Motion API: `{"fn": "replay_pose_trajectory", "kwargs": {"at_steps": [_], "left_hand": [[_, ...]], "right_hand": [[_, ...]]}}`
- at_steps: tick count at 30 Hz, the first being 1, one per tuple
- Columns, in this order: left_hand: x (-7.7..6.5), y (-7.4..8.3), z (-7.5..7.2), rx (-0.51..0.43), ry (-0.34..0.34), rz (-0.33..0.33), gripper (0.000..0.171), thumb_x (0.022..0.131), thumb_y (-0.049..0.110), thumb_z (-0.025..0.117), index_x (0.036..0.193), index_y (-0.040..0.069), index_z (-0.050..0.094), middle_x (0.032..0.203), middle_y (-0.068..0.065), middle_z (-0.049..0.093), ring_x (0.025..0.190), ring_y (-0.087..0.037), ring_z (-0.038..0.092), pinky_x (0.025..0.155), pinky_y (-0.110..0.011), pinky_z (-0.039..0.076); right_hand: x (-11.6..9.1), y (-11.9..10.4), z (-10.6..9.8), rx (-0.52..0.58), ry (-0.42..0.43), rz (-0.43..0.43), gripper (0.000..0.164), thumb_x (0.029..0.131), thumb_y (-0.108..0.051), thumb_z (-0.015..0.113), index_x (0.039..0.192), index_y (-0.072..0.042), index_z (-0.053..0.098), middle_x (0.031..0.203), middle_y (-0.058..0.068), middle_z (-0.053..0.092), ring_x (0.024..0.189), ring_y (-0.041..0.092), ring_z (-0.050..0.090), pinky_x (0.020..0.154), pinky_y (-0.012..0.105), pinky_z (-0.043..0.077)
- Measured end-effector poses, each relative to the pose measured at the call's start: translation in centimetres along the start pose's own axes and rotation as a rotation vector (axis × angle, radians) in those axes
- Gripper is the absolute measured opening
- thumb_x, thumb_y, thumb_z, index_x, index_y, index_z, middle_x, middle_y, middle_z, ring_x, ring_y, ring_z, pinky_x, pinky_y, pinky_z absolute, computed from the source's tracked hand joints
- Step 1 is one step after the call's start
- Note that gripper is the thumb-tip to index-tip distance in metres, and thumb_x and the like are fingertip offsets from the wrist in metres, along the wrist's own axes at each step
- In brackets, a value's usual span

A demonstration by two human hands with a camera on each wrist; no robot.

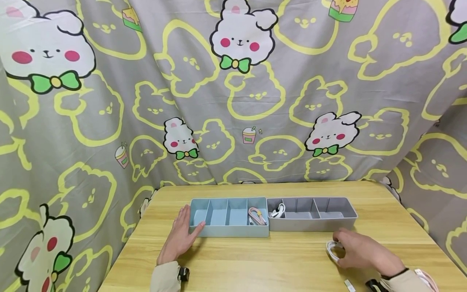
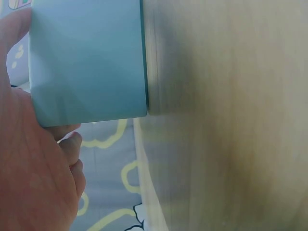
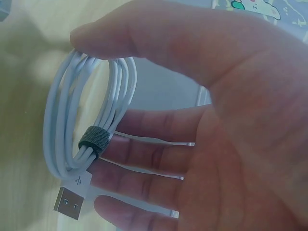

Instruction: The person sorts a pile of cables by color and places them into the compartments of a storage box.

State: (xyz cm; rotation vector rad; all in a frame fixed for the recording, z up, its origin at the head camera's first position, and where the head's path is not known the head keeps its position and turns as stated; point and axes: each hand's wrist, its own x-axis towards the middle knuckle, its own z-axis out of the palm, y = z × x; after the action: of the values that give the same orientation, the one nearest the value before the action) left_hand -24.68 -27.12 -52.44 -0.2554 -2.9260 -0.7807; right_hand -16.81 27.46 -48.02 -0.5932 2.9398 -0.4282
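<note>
My left hand rests at the left end of a light blue divided organizer box, its thumb over the front rim and the other fingers along the end wall. The box's plain blue wall fills the upper left wrist view. Lower right, my right hand pinches a coiled white USB cable between thumb and fingertips, in front of a grey divided organizer box. A dark strap binds the coil, and the metal USB plug hangs below it.
A pink cable lies in the blue box's rightmost compartment, a white cable in the grey box's leftmost. Another pinkish cable and a small white piece lie near my right wrist. Patterned curtain hangs behind the wooden table.
</note>
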Motion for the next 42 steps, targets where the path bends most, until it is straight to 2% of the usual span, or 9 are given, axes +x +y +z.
{"fn": "replay_pose_trajectory", "kwargs": {"at_steps": [9, 16, 20, 26, 42], "left_hand": [[0.1, 0.1, 0.0, 0.003, 0.001, 0.004, 0.097, 0.103, 0.062, 0.048, 0.163, -0.005, 0.012, 0.173, -0.024, 0.010, 0.161, -0.045, 0.009, 0.130, -0.064, 0.011], [0.0, 0.3, -0.1, 0.008, -0.007, 0.003, 0.097, 0.104, 0.062, 0.047, 0.163, -0.006, 0.012, 0.173, -0.024, 0.008, 0.161, -0.046, 0.009, 0.130, -0.064, 0.011], [0.0, 0.3, -0.1, 0.001, 0.017, 0.014, 0.097, 0.103, 0.061, 0.050, 0.162, -0.008, 0.016, 0.172, -0.027, 0.013, 0.160, -0.048, 0.012, 0.128, -0.066, 0.013], [-0.2, 0.4, 0.0, -0.012, 0.057, 0.035, 0.096, 0.102, 0.059, 0.053, 0.161, -0.010, 0.020, 0.170, -0.030, 0.018, 0.158, -0.051, 0.017, 0.125, -0.069, 0.018], [-0.1, 0.3, -0.3, 0.000, -0.005, 0.015, 0.095, 0.104, 0.059, 0.048, 0.163, -0.007, 0.011, 0.173, -0.025, 0.009, 0.161, -0.046, 0.007, 0.129, -0.065, 0.011]], "right_hand": [[-0.2, 0.3, -0.5, -0.031, 0.028, 0.022, 0.052, 0.065, -0.026, 0.087, 0.106, -0.004, 0.065, 0.101, 0.000, 0.060, 0.085, 0.007, 0.053, 0.071, 0.031, 0.053], [-0.1, 0.6, -1.3, 0.003, -0.021, 0.070, 0.056, 0.068, -0.027, 0.088, 0.112, -0.002, 0.065, 0.107, 0.002, 0.062, 0.090, 0.010, 0.056, 0.076, 0.032, 0.055], [-0.2, 0.8, -1.5, 0.017, -0.028, 0.068, 0.057, 0.070, -0.026, 0.088, 0.115, 0.000, 0.066, 0.109, 0.003, 0.063, 0.093, 0.013, 0.060, 0.078, 0.034, 0.056], [-0.4, 1.1, -1.6, -0.030, 0.029, 0.052, 0.054, 0.067, -0.027, 0.087, 0.111, -0.004, 0.067, 0.106, 0.000, 0.064, 0.094, 0.015, 0.063, 0.081, 0.036, 0.058], [-0.8, 1.9, -3.2, -0.015, 0.032, 0.045, 0.047, 0.071, -0.027, 0.086, 0.109, -0.008, 0.066, 0.108, 0.002, 0.064, 0.096, 0.016, 0.063, 0.078, 0.034, 0.056]]}}
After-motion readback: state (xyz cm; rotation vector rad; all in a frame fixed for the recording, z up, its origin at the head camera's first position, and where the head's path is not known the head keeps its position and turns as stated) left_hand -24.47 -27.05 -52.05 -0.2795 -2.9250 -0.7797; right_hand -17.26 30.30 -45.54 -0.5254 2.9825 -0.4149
